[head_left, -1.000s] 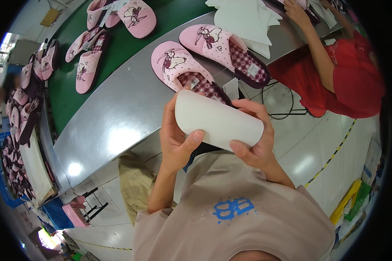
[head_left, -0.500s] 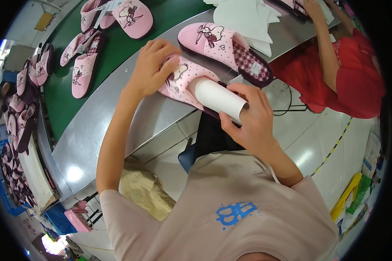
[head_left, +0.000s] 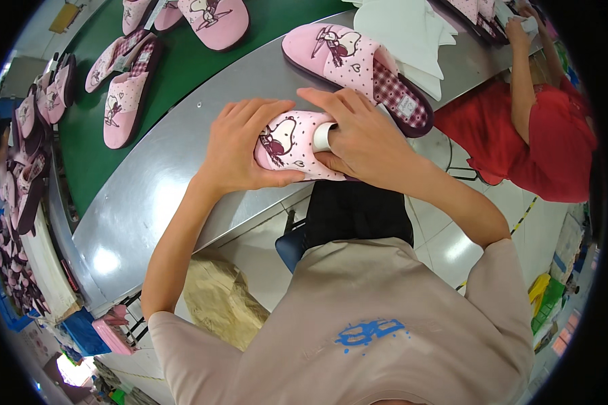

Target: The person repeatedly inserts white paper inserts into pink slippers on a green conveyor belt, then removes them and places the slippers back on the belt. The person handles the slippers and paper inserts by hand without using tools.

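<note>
My left hand [head_left: 240,145] grips the toe end of a pink slipper [head_left: 292,144] with a cartoon dog on it, at the near edge of a grey metal table [head_left: 162,169]. My right hand [head_left: 365,138] holds a rolled white paper [head_left: 323,136], most of it inside the slipper's opening, and presses against the heel side. A second matching pink slipper [head_left: 355,57] with a checked insole lies just beyond, untouched.
A stack of white paper sheets [head_left: 405,34] lies at the table's far side. A green conveyor belt [head_left: 182,61] carries more pink slippers [head_left: 125,101]. A person in red [head_left: 547,135] works at the right. Slippers pile up at the left [head_left: 20,175]. Tan bag [head_left: 219,297] below.
The rolled paper, held in both hands before my chest a second ago, now sits mostly inside the slipper. My left hand moved onto the slipper's toe and my right followed to its opening.
</note>
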The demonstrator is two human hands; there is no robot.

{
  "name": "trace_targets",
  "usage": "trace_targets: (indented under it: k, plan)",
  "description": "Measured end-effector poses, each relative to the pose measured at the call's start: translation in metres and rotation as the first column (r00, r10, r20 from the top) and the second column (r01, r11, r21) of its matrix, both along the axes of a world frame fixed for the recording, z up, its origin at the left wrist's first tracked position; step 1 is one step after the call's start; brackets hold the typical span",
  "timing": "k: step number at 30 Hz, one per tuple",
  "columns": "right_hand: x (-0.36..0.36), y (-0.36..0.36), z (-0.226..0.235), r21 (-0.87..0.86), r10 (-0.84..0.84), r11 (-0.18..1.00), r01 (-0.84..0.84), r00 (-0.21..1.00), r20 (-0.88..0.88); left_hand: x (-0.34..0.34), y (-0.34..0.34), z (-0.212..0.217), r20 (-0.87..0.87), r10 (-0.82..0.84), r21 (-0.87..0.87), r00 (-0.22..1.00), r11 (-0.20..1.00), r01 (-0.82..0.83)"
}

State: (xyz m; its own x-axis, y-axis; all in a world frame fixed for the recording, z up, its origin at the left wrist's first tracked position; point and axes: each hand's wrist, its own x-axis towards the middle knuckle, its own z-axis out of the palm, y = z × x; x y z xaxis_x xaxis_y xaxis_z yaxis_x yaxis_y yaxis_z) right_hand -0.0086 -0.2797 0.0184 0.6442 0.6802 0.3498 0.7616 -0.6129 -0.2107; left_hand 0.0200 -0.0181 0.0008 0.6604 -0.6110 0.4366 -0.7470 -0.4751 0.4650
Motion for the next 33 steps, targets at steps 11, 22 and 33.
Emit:
trace_targets:
  k: [11,22,33]
  plan:
    - [0.007,0.008,-0.003,-0.024,0.029,0.999,-0.028,0.999,0.027,-0.003,-0.01,0.003,0.008,0.036,-0.049,0.999,0.998,-0.036]
    - [-0.06,0.013,0.003,0.474,-0.193,0.844,0.25,0.967,-0.166,-0.007,-0.004,-0.002,-0.174,0.079,-0.127,0.982,0.987,-0.102]
    - [-0.072,0.028,-0.008,0.649,-0.231,0.658,0.381,0.923,-0.307,-0.014,-0.012,-0.005,-0.225,0.281,-0.193,0.933,0.926,-0.325]
